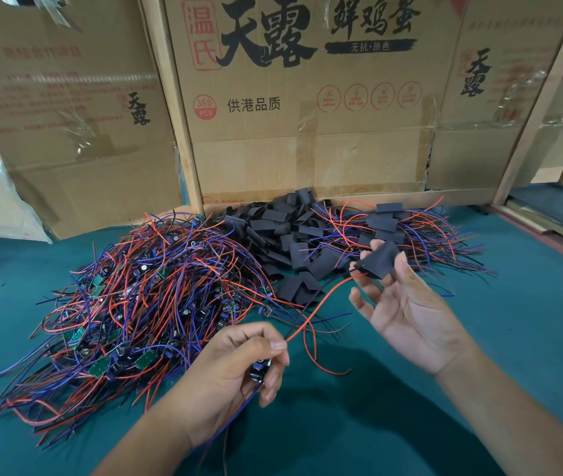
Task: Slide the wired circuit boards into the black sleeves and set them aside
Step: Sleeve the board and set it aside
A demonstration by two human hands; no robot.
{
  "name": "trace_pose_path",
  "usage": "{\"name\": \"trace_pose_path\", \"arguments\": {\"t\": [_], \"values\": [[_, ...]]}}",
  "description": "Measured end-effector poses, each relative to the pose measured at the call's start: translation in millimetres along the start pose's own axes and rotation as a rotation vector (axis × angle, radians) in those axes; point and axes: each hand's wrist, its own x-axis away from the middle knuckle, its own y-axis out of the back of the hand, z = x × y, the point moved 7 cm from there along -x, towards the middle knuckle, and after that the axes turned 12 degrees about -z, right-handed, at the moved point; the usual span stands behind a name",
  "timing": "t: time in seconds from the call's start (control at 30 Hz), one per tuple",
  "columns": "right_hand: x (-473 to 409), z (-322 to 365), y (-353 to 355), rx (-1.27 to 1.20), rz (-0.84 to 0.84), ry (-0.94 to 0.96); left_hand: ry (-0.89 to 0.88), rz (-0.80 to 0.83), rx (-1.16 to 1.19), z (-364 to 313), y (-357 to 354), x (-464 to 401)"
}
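Note:
My left hand [239, 369] grips a small wired circuit board [260, 369] near the front middle; its purple and dark wires hang down below the fist. A red wire [321, 304] and a black wire run from my left fingertips up to my right hand. My right hand [407, 304] is raised palm up and pinches a flat black sleeve [378, 259] between thumb and fingertips, with the red wire's end entering the sleeve's lower edge.
A big tangle of wired boards [129, 304] covers the green mat [479, 389] at left. Loose black sleeves [290, 235] are heaped at the back centre. Sleeved boards with trailing wires [410, 228] lie at back right. Cardboard boxes [307, 115] wall off the rear.

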Motion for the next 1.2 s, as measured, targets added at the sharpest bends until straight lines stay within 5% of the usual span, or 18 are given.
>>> {"name": "trace_pose_path", "arguments": {"t": [0.6,1.2], "values": [[3,3,0,-0.04,-0.127,-0.041,0.015,-0.008,0.021,-1,-2,1],[2,-7,-5,0.107,0.081,-0.03,0.001,-0.031,0.022,-3,-3,1]]}}
